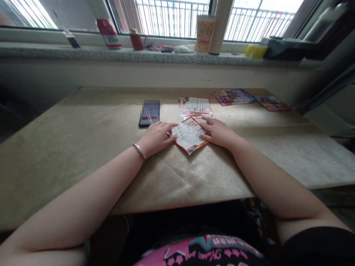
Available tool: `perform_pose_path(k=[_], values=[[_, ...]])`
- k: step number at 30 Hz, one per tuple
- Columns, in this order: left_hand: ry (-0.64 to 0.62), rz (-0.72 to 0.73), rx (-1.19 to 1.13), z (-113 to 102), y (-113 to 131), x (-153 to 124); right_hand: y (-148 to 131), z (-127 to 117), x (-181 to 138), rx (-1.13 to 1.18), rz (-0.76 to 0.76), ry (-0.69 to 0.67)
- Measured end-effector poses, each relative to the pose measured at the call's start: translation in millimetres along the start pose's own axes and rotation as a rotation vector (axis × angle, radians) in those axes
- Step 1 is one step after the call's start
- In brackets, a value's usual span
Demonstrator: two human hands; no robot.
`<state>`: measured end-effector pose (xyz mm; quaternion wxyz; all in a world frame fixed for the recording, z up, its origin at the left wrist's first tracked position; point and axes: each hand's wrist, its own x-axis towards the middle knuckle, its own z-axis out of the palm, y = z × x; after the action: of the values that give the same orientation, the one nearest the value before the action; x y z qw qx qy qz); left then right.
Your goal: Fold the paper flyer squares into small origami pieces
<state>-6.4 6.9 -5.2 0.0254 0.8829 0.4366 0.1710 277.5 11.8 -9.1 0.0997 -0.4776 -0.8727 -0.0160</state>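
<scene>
Pale tabletop (69, 147) fills most of the view, a few creases near its front edge. Beyond it, a speckled stone windowsill (166, 58) under the window.

Far right on the tabletop: a fanned pile of colourful leaflets (233, 96), one more group, smaller, just beside it. Nearer the middle, a loose stack of white, red-edged sheets (197, 105).

In front of that stack—a creased white sheet (186, 135), set cornerwise, red border, between both hands. Left hand (157, 136) loosely opened, fingertips on the sheet's left corner; right hand (219, 132) likewise relaxed, thumb and finger parted over its right edge.

Phone (149, 115) just beyond the left hand. On the sill: patterned cup (203, 35), then red-and-white can (109, 35). Smallest—silver bracelet (139, 151), left wrist.
</scene>
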Motion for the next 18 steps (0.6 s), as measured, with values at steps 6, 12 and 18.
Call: perform_pose_path(k=[6, 12, 18], values=[[-0.039, -0.057, 0.052, 0, 2, -2, -2, -3, 3, -0.058, 0.053, -0.019], [-0.095, -0.102, 0.083, -2, 7, -3, -4, -3, 2, 0.034, -0.044, 0.052], [-0.103, -0.097, 0.136, -1, 13, -4, -15, 2, 0, 0.087, -0.116, -0.029]])
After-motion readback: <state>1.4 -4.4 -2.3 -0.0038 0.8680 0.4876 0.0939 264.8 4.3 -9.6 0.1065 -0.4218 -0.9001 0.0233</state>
